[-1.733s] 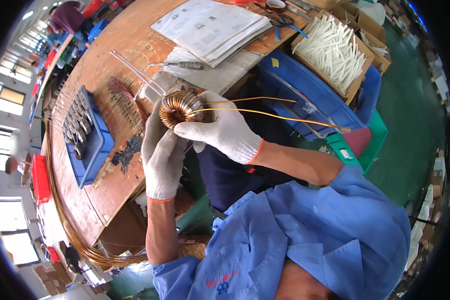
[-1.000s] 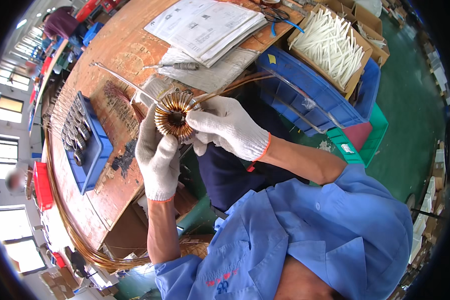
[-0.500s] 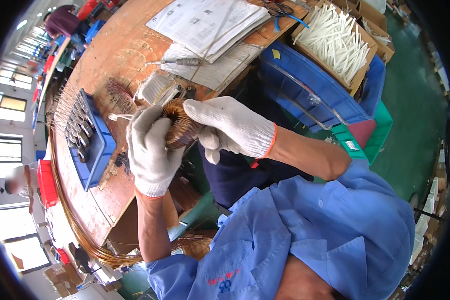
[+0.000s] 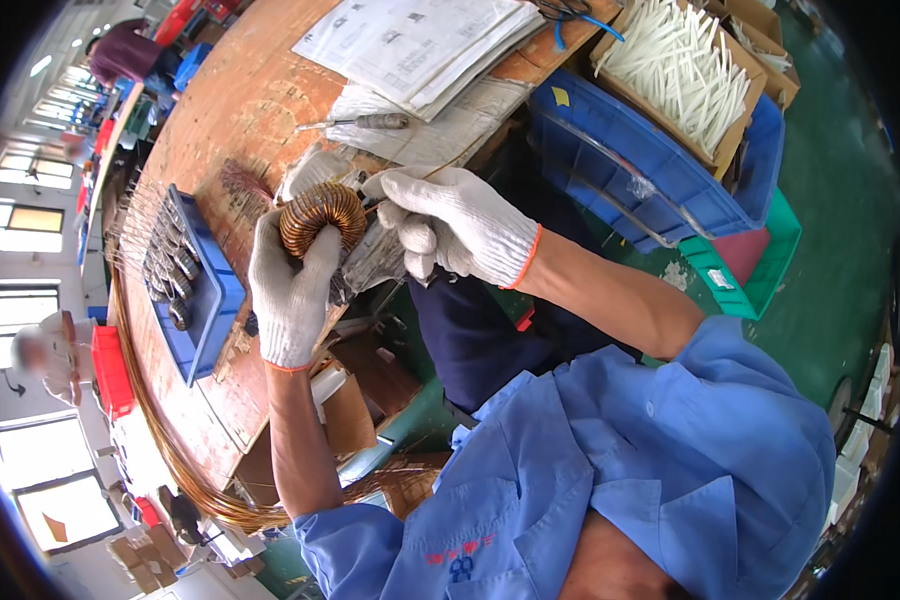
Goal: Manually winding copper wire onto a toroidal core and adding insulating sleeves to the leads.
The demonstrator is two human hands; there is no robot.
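The worn wooden tabletop (image 4: 235, 115) was the largest thing there, and along its left edge stood a blue tray (image 4: 218, 318) with smaller wound parts. At the edge nearest the person, the gloved right hand (image 4: 460, 222) had thumb and fingers drawn together, apparently clamped on a wire lead, while the gloved left hand (image 4: 292, 300) was closed around the copper coil (image 4: 322, 208), held up over that same edge. The coil looked rather heavy for its size, stiff, and a little slippery for knitted gloves; its coating could perhaps be scratched. The thick outer ring seemed the safest hold, because the thin wire lead (image 4: 462, 157) would probably bend.
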